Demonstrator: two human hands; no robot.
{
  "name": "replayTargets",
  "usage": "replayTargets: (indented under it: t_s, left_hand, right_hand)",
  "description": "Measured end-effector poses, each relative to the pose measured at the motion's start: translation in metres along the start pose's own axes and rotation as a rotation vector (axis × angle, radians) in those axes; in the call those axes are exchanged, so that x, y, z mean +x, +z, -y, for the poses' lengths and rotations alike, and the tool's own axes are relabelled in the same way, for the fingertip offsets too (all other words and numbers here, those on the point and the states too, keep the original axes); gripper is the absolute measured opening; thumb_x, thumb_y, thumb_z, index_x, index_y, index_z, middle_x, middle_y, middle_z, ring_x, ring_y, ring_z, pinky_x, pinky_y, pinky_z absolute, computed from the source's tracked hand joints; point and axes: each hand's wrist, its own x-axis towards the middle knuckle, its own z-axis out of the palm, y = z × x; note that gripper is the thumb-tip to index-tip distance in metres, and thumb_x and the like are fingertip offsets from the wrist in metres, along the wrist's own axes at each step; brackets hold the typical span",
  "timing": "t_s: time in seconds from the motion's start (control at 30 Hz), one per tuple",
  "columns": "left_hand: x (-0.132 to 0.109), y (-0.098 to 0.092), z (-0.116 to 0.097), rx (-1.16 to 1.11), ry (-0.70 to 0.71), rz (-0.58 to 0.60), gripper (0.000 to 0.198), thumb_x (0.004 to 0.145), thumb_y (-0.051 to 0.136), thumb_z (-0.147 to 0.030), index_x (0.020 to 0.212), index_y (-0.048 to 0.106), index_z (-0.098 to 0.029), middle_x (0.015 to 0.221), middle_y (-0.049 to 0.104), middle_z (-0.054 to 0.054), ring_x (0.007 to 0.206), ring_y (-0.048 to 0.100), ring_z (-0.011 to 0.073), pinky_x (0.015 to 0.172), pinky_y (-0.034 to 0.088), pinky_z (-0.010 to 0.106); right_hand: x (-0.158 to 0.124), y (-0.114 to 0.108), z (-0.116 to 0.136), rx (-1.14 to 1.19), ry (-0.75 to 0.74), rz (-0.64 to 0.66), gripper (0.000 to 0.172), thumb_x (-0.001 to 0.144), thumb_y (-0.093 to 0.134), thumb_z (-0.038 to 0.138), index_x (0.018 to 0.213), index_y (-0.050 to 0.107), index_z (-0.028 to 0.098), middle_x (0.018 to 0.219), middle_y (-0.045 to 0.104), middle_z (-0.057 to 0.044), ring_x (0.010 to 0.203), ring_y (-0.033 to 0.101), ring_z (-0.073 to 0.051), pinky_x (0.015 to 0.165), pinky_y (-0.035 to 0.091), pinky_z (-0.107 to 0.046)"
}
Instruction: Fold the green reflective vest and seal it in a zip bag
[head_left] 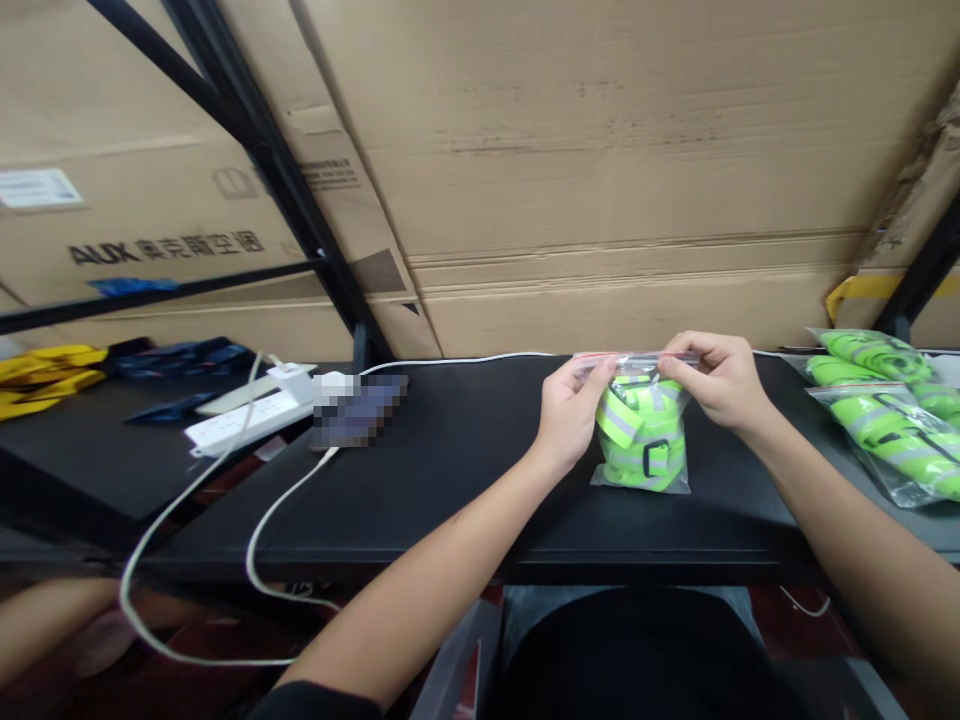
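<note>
A clear zip bag with a red line along its top stands upright on the black table in front of me. Inside it lies a rolled neon green reflective strap with grey stripes and a black buckle. My left hand pinches the bag's top edge near its left corner, thumb in front. My right hand pinches the same edge toward the right corner, with thumb and fingers pressed together. The fingers behind the bag are partly hidden.
Several bagged green straps lie at the table's right end. To the left are a phone on a white cable, a white power strip, and yellow straps. Cardboard backs the table. Another person's arm shows at lower left.
</note>
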Motion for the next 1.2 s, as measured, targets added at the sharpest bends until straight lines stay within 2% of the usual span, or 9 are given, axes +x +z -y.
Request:
replayTargets:
  t_s: [0.17, 0.33, 0.53, 0.7, 0.87, 1.07, 1.2]
  left_hand:
    - [-0.001, 0.001, -0.001, -0.004, 0.026, 0.007, 0.024, 0.080, 0.078, -0.040, 0.085, 0.076, -0.016, 0.086, 0.077, 0.006, 0.081, 0.072, 0.0181, 0.076, 0.057, 0.030]
    - [-0.002, 0.002, -0.002, 0.016, 0.037, 0.018, 0.025, 0.079, 0.078, -0.040, 0.085, 0.076, -0.016, 0.085, 0.077, 0.006, 0.080, 0.072, 0.0179, 0.075, 0.058, 0.030]
    - [-0.005, 0.001, -0.003, 0.041, 0.035, 0.034, 0.020, 0.078, 0.080, -0.035, 0.084, 0.075, -0.016, 0.085, 0.077, 0.006, 0.077, 0.072, 0.0177, 0.074, 0.057, 0.029]
    - [-0.008, 0.005, -0.007, 0.125, 0.090, 0.044, 0.016, 0.083, 0.075, -0.032, 0.086, 0.076, -0.016, 0.087, 0.079, 0.007, 0.082, 0.074, 0.0190, 0.076, 0.058, 0.030]
    - [-0.010, 0.007, -0.008, 0.154, 0.121, 0.059, 0.015, 0.081, 0.077, -0.031, 0.084, 0.076, -0.017, 0.088, 0.079, 0.006, 0.081, 0.075, 0.0204, 0.074, 0.060, 0.031]
    - [-0.008, 0.004, -0.009, 0.195, 0.140, 0.064, 0.013, 0.082, 0.076, -0.029, 0.083, 0.076, -0.016, 0.085, 0.079, 0.006, 0.078, 0.075, 0.0193, 0.072, 0.059, 0.029]
    - [0.002, -0.006, -0.014, 0.229, 0.069, 0.180, 0.015, 0.077, 0.080, -0.031, 0.083, 0.080, -0.017, 0.086, 0.080, 0.007, 0.079, 0.075, 0.0207, 0.073, 0.061, 0.030]
  right_hand:
    - [-0.001, 0.002, 0.004, 0.055, 0.065, 0.016, 0.019, 0.074, 0.077, 0.035, 0.070, 0.072, 0.017, 0.066, 0.068, -0.002, 0.058, 0.058, -0.014, 0.054, 0.046, -0.027]
    - [-0.001, 0.002, 0.006, -0.005, 0.025, 0.026, 0.017, 0.075, 0.077, 0.032, 0.068, 0.072, 0.017, 0.066, 0.068, -0.002, 0.059, 0.058, -0.013, 0.054, 0.045, -0.026]
    - [-0.002, 0.002, 0.006, 0.025, 0.044, 0.059, 0.018, 0.075, 0.078, 0.034, 0.072, 0.073, 0.017, 0.067, 0.069, -0.002, 0.058, 0.060, -0.013, 0.053, 0.045, -0.026]
    - [-0.003, 0.004, 0.011, -0.065, -0.040, 0.086, 0.017, 0.079, 0.076, 0.032, 0.072, 0.072, 0.017, 0.070, 0.071, -0.002, 0.063, 0.063, -0.014, 0.058, 0.047, -0.027]
    - [-0.004, 0.004, 0.013, -0.119, -0.088, 0.089, 0.017, 0.081, 0.073, 0.031, 0.072, 0.071, 0.017, 0.069, 0.070, -0.003, 0.063, 0.062, -0.014, 0.059, 0.046, -0.027]
    - [-0.006, 0.003, 0.016, -0.163, -0.140, 0.167, 0.014, 0.085, 0.069, 0.029, 0.080, 0.070, 0.017, 0.073, 0.068, -0.002, 0.066, 0.060, -0.014, 0.062, 0.046, -0.027]
    - [-0.003, -0.005, 0.016, -0.210, -0.113, 0.153, 0.018, 0.083, 0.073, 0.034, 0.077, 0.074, 0.018, 0.074, 0.073, -0.004, 0.068, 0.064, -0.015, 0.063, 0.047, -0.028]
